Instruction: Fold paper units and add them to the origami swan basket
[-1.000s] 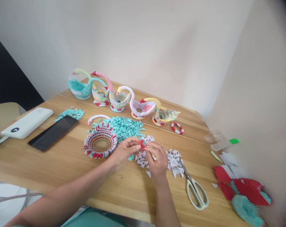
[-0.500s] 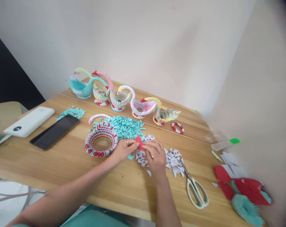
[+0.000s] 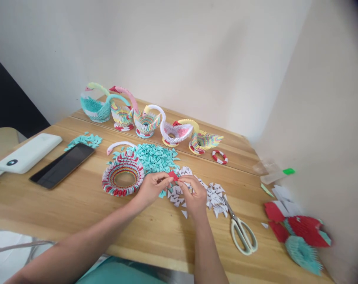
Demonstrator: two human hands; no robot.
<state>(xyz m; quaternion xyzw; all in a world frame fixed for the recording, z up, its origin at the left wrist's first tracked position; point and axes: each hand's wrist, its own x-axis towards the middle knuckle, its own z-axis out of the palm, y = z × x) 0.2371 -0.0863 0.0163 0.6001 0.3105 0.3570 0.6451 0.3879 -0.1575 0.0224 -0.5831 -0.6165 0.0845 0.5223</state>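
A small piece of red paper [image 3: 172,175] is pinched between both hands above the table, partly hidden by fingers. My left hand [image 3: 153,188] grips its left side, fingers closed. On its right side, my right hand [image 3: 193,193] holds it between thumb and fingers. Just left of my left hand stands a round bowl of folded paper pieces [image 3: 123,174], banded red, white and teal. Behind the hands is a heap of teal folded triangles [image 3: 157,157]. White folded triangles [image 3: 216,197] lie loose around and right of my right hand.
Several paper swans [image 3: 176,132] line the back, beside a red-and-white ring [image 3: 219,157]. Scissors [image 3: 242,232] lie at right, near red paper sheets [image 3: 274,212] and a teal paper piece [image 3: 303,252]. A phone [image 3: 62,165] and white power bank [image 3: 28,153] rest at left.
The red paper has gone from a flat upright strip to a smaller, angled shape, with both hands still on it. The whole view has shifted slightly.
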